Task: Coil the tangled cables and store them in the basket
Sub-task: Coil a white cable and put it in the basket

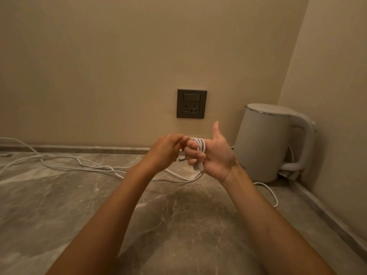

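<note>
A white cable (83, 165) trails in loose, crossing strands over the marble counter from the far left toward my hands. Several turns of it form a small coil (201, 146) wound around the curled fingers of my right hand (213, 155), whose thumb points up. A short end with a plug hangs below that fist. My left hand (166, 150) is just left of the coil and pinches the cable strand at its top. Both hands are raised above the counter in front of the wall. No basket is in view.
A white electric kettle (268, 143) stands on its base in the back right corner, its own white cord (273, 197) looping on the marble counter (178, 225). A dark wall socket (191, 103) sits above my hands. Walls close the back and right.
</note>
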The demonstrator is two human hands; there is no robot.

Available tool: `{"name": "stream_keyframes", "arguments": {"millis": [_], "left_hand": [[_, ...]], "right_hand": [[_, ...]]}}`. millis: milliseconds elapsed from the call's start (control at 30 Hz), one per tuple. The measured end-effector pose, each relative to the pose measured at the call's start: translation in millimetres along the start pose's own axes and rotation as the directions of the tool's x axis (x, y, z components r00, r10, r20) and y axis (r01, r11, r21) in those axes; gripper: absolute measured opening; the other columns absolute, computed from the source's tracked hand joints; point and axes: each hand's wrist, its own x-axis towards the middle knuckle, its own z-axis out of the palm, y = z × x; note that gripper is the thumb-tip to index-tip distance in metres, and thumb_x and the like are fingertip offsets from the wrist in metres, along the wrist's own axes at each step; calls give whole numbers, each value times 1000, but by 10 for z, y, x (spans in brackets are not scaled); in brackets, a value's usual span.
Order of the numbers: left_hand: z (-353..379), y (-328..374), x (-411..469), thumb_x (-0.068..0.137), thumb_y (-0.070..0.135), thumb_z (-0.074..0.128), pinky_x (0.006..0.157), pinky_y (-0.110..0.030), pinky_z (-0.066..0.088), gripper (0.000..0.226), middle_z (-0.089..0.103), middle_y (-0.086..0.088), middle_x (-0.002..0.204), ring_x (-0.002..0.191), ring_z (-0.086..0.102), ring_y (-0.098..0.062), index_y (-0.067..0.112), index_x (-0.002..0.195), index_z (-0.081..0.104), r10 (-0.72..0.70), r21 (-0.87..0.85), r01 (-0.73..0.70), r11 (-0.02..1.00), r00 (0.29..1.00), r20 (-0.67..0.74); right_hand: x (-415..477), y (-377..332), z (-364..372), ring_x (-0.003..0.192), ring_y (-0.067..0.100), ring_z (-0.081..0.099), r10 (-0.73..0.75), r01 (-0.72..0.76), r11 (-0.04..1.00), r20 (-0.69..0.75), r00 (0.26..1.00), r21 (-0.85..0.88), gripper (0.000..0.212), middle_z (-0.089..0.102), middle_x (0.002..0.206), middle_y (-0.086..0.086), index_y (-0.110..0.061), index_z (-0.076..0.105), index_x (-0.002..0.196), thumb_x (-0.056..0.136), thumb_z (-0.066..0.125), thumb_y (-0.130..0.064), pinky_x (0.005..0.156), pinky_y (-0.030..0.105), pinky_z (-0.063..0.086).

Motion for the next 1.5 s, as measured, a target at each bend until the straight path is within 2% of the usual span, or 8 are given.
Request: {"name": "stream_keyframes", "arguments": {"millis": [167,500,633,733,867,1100,1267,1500], "left_hand": [[175,-109,-43,98,10,35,63,-31,41,23,49,4,71,64,48,-13,20,83,50,-107,93,87,992,964,245],[53,184,-36,99,27,39,57,-29,43,30,56,-5,67,55,48,-15,8,95,62,-245,296,78,952,773,585],[-48,258,-37,96,27,47,64,-28,44,29,61,0,79,66,51,-10,8,89,68,-168,305,-4,952,827,537],[-132,284,-56,92,24,54,53,-19,31,23,49,15,65,57,43,-3,10,84,70,-103,283,-39,958,878,468],[-248,256,-43,88,25,60,54,-22,36,19,57,4,64,55,46,-8,9,84,70,-59,299,-42,953,944,323],[-300,111,-7,88,25,59,65,-27,45,16,59,1,73,64,51,-7,11,89,67,14,262,-27,965,999,51],[-264,11,5,88,27,58,70,-28,44,18,58,3,77,68,50,-6,12,91,68,37,167,-28,986,998,-51],[-64,-26,-14,96,21,46,57,-31,46,22,51,2,57,49,48,-13,16,84,63,17,60,-15,998,999,-30]], "right_hand": [[51,-44,15,60,18,60,-144,162,960,-91,985,229,101,60,67,12,5,69,78,85,11,-77,64,27,56],[84,-48,-111,111,29,59,-256,228,967,-377,890,-117,101,61,116,25,11,49,124,86,8,-74,102,36,42],[108,17,-154,110,26,59,-325,33,835,-443,835,-550,99,63,114,20,5,56,119,88,-4,-67,109,43,34],[110,69,-107,96,22,64,-281,-100,703,-405,870,-704,102,69,94,18,2,66,98,87,-10,-64,109,48,32],[104,124,-94,70,13,64,-119,-208,575,-333,935,-791,105,67,65,7,-5,65,65,79,-17,-69,107,46,34],[76,52,-124,58,24,61,63,-224,697,-253,965,-681,109,63,68,21,6,61,76,77,-11,-76,64,28,52],[63,15,-142,40,18,42,112,-175,779,-142,984,-602,98,45,43,6,-4,53,63,75,-8,-80,102,42,43],[34,-9,-99,27,7,30,123,-107,957,40,992,-270,89,35,33,-4,-12,48,48,77,-2,-81,69,27,48]]}}
